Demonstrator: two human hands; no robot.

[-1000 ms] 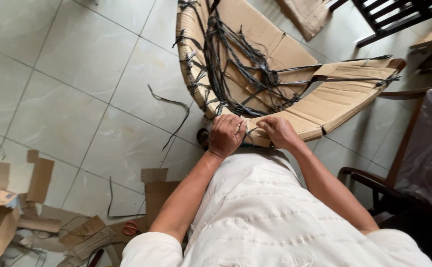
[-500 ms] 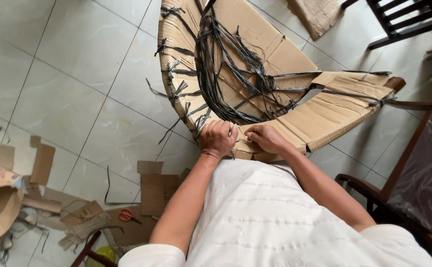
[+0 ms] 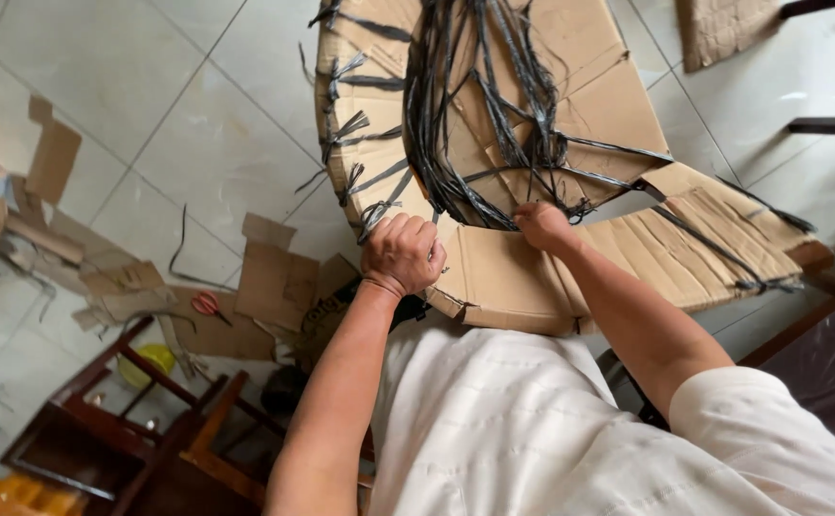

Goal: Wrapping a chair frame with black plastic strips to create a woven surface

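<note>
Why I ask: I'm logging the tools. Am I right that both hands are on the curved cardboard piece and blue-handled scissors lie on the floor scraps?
Not quite: the head view shows the scissors have red handles. Both the left hand and right hand are on the curved cardboard piece.

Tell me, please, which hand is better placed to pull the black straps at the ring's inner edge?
Probably the right hand: its fingers already touch the black straps. The left hand is fisted on the cardboard ring nearer its outer edge.

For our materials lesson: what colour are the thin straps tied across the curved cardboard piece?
Black thin straps, clearest in the head view.
</note>
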